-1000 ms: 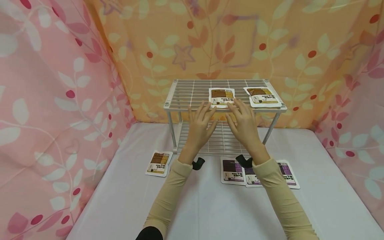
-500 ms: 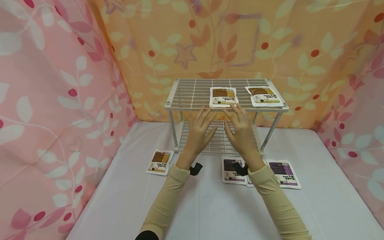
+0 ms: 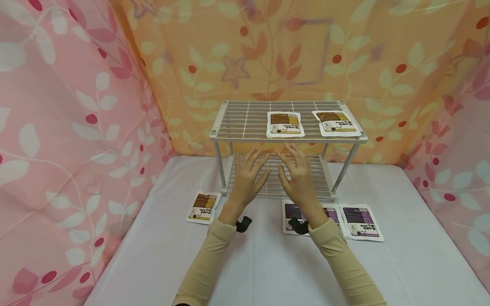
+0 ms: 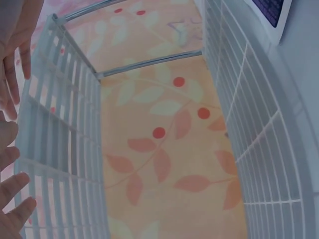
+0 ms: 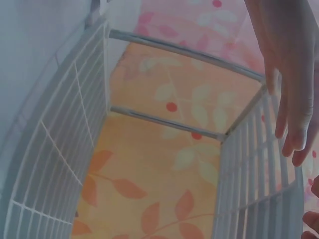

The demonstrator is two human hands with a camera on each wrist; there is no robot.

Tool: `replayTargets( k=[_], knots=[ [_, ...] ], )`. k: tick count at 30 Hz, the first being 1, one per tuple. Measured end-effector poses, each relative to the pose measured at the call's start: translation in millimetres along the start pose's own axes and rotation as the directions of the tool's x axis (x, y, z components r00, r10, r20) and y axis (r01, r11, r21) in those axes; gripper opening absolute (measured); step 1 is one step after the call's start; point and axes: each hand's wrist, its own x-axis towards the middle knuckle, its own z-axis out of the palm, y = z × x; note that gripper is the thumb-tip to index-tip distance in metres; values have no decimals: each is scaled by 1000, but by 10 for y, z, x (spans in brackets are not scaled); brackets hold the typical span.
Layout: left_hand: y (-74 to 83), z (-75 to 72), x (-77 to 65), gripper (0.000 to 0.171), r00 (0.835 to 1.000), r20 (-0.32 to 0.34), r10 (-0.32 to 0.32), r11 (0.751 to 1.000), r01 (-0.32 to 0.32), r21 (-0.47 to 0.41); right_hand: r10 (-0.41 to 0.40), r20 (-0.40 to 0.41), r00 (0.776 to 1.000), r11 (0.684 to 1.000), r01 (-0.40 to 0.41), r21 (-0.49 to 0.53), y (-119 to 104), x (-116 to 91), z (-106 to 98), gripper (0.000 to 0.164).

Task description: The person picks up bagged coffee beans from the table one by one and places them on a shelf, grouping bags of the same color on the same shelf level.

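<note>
Before the rack (image 3: 239, 139), left hand (image 3: 245, 180) and right hand (image 3: 299, 180), fingers (image 5: 299, 112) spread, seemingly clear.

Leafy orange cloth (image 3: 172, 38) is hung up top, pink cloth (image 3: 49, 170) down both sides; white sheet (image 3: 134, 263)'s spread below, tbh.

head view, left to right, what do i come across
left pink cloth, leftmost brown pouch, left hand, right hand, rightmost purple pouch, right pink cloth
</note>
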Motion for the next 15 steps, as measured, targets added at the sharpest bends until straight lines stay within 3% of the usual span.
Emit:
replayTargets(
  k=[15],
  knots=[
    [-144,55,-349,47,994,90,-64,997,67,-27,45,97,994,996,-52,68,-114,-289,333,37]
  ],
)
